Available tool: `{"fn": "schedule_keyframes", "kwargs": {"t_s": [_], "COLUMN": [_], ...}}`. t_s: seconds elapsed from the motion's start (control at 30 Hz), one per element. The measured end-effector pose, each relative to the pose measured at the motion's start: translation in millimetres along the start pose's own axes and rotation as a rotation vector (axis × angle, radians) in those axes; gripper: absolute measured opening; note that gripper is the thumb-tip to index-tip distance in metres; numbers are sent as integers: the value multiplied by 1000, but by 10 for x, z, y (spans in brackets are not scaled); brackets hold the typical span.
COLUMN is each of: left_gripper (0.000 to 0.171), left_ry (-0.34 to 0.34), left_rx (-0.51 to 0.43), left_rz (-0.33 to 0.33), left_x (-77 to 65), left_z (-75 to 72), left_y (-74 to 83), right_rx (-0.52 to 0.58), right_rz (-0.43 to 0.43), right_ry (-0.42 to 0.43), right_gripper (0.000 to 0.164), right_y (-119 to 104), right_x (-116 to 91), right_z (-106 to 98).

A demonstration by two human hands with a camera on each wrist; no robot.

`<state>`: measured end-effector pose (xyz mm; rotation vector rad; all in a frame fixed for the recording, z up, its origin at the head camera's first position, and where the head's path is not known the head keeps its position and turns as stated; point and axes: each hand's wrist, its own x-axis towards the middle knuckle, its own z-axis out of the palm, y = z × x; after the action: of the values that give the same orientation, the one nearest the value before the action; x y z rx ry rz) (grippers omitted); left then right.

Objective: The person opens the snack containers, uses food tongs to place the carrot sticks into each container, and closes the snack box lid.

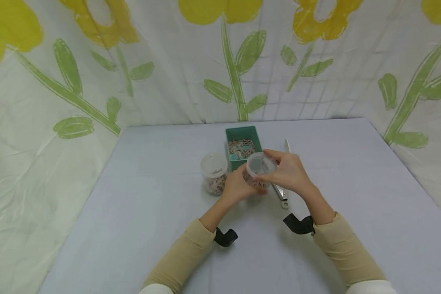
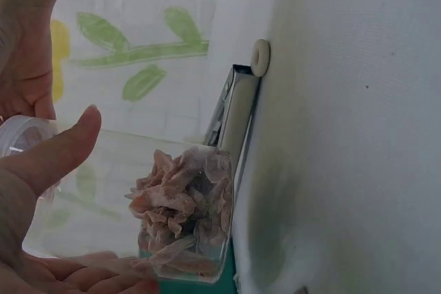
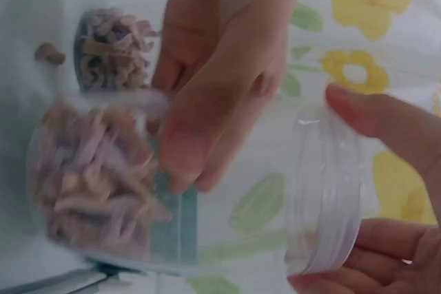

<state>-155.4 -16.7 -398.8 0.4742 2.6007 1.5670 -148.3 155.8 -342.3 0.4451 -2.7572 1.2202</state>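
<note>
My left hand grips a clear plastic jar round its side, thumb on one side and fingers on the other. Pale brownish-pink strips fill the jar's lower part. At its mouth, my right hand holds the clear screw lid by the rim, with thumb and fingers spread round it. Just left of the hands stands a second clear jar, also part filled with strips. Behind them is a green rectangular tray with similar strips scattered over its bottom.
Metal tongs with a ring at the near end lie on the table, partly under my right hand. A small brown bit shows beside the second jar. A flower-printed curtain hangs behind the table.
</note>
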Motion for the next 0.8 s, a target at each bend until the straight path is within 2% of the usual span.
{"fn": "schedule_keyframes", "kwargs": {"t_s": [0.13,0.27,0.6,0.7,0.8], "left_gripper": [77,74,80,89,102], "left_ry": [-41,-49,-46,-43,-56], "left_rx": [-36,-56,-70,-51,-24], "left_rz": [-55,-90,-107,-146,-214], "left_x": [61,73,87,47,-84], "left_z": [3,21,47,47,12], "left_y": [-62,-131,-207,-199,-140], "right_rx": [-55,-65,-93,-85,-62], "right_rz": [15,13,-14,-10,0], "right_ry": [-25,-52,-63,-95,-125], "right_gripper": [77,77,78,81,87], "right_y": [-16,1,63,89,119], "right_x": [60,85,96,85,50], "right_z": [58,105,131,119,72]}}
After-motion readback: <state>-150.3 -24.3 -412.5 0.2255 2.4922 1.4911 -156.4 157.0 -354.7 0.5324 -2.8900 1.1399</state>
